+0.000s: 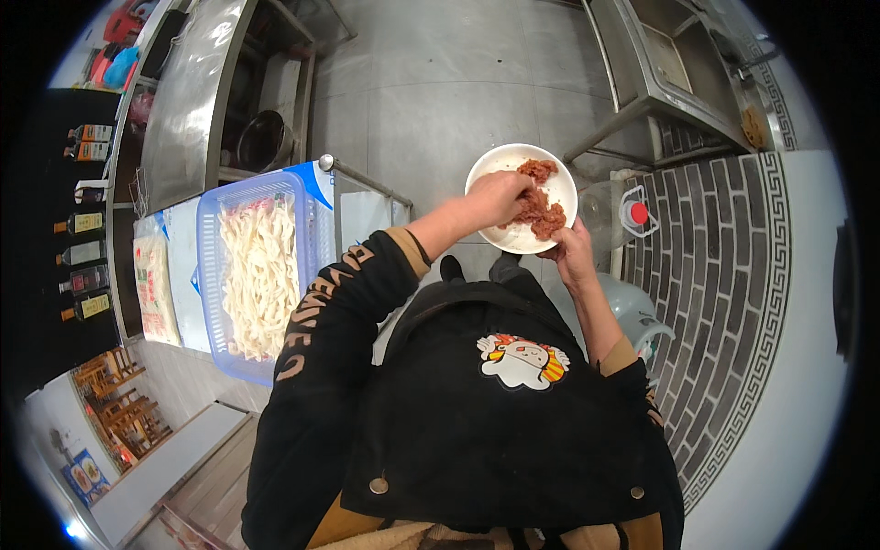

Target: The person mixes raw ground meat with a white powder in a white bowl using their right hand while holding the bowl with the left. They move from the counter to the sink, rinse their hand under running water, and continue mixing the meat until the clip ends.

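A white bowl (483, 178) is held out in front of my body, with clumps of reddish-brown minced meat (548, 218) inside. My right hand (575, 249) grips the bowl by its near right rim, thumb on the edge and the other fingers partly hidden beneath. Reaching in from the left, my left hand (500, 198) has its fingers curled into the meat; the fingertips are partly hidden by it.
To my left, a blue plastic basket (212, 275) full of thick white noodles (261, 275) stands on a table beside a packaged bag (154, 289). A steel counter (197, 101) is beyond. On the right are a large red-capped bottle (605, 215), a gas cylinder (632, 307) and a steel sink (674, 55).
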Tool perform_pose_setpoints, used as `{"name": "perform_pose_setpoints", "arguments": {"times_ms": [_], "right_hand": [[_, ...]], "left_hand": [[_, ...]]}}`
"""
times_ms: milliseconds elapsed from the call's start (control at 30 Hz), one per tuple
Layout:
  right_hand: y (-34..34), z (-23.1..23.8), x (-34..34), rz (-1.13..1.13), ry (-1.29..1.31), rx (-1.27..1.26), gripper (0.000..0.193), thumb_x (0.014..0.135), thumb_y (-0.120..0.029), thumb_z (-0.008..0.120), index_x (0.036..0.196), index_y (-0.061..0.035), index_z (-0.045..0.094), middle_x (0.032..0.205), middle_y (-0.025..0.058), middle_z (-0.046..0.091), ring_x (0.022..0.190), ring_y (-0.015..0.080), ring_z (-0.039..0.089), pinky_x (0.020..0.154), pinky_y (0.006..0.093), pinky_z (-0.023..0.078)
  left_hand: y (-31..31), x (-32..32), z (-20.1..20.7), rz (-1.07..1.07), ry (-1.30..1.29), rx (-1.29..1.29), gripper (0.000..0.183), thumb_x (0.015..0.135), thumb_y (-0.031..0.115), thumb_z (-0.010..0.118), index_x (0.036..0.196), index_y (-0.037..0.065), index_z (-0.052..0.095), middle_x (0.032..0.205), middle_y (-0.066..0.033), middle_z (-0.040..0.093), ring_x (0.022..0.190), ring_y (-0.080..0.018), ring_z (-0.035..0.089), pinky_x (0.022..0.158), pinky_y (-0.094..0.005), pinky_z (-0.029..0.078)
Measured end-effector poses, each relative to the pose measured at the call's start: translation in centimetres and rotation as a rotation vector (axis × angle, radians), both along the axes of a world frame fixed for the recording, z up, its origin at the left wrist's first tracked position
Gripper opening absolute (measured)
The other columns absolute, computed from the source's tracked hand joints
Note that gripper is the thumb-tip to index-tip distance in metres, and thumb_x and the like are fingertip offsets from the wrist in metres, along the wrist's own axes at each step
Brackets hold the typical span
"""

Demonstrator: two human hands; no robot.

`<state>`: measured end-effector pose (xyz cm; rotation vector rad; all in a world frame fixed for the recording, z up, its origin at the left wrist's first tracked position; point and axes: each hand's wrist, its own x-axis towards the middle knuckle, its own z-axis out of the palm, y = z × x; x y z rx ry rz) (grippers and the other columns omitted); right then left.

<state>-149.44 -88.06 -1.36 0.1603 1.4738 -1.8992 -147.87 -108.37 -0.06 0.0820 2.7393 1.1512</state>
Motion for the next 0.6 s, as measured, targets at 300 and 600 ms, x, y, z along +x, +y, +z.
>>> {"name": "perform_pose_setpoints", "arguments": {"times_ms": [300, 600], "right_hand": [[-1.1, 1.1, -8.8, 0.205, 0.057, -0.014, 0.050, 0.074, -0.009, 0.050, 0.124, -0.0014, 0.046, 0.102, 0.0108, 0.064, 0.074, 0.0186, 0.068, 0.057, 0.0308, 0.059], [-0.9, 1.3, -13.4, 0.260, 0.023, -0.025, 0.050, 0.073, -0.010, 0.050, 0.122, -0.0012, 0.048, 0.098, 0.0099, 0.063, 0.072, 0.0170, 0.067, 0.057, 0.0291, 0.059]], "left_hand": [[-1.3, -5.9, 3.4, 0.256, 0.261, 0.057, 0.065, 0.069, 0.016, 0.075, 0.130, 0.012, 0.050, 0.122, -0.0134, 0.053, 0.108, -0.0326, 0.056, 0.088, -0.0401, 0.049], [1.3, -9.2, 3.1, -0.035, 0.146, -0.006, 0.047, 0.066, 0.032, 0.076, 0.107, 0.012, 0.065, 0.101, -0.0102, 0.063, 0.096, -0.0327, 0.061, 0.083, -0.0409, 0.051]]}}
